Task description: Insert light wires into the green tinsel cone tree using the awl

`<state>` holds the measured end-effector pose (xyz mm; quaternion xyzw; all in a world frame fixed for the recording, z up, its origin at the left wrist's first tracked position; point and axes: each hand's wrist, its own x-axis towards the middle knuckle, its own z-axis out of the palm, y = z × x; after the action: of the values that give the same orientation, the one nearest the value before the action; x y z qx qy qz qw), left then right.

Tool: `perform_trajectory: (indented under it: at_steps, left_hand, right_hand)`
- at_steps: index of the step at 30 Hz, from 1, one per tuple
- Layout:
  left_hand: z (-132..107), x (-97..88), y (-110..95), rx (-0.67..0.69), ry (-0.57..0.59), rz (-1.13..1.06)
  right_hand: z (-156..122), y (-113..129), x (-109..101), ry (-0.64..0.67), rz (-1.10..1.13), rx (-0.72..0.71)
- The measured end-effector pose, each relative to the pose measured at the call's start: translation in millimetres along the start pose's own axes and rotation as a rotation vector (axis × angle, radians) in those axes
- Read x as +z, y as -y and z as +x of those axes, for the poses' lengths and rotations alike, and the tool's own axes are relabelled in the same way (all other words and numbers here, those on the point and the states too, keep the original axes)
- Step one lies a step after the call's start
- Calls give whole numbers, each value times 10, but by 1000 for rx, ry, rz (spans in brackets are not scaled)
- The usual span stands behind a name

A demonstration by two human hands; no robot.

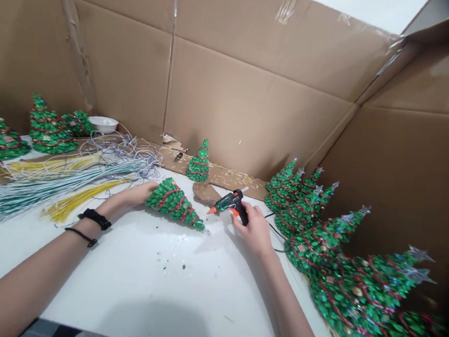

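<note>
My left hand (142, 193) grips a small green Christmas tree (173, 202) by its base; the tree lies tilted on its side with its tip to the right. Red garland winds around it. My right hand (255, 230) is wrapped around the handle of a hot glue gun (229, 202), dark green and black with an orange nozzle and trigger. The nozzle points left, close to the tree's tip but apart from it. Most of my left fingers are hidden behind the tree. A brown pad (205, 193) lies on the table just behind the glue gun.
Several decorated trees, many with clear stars (347, 217), crowd the right side. More trees (49, 125) and a white bowl (104, 124) stand at the back left, near bundled wires (88, 176). One small tree (199, 162) stands by the cardboard wall (232, 90). Green scraps (184, 267) dot the white table.
</note>
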<state>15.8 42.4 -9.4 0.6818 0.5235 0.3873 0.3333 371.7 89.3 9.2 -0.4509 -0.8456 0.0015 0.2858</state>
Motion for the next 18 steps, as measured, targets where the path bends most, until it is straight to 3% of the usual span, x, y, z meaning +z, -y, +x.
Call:
perform_trajectory:
  at_steps: [3, 8, 18]
  left_hand:
    - [-30, -106, -33, -14, 89, -16]
    - [-19, -110, -54, -24, 66, 4]
    - [-8, -139, 97, 20, 92, 85]
  right_hand:
    - [-17, 30, 53, 26, -20, -49]
    - [-27, 24, 165, 99, -14, -86]
    - [-13, 55, 289, 146, 11, -94]
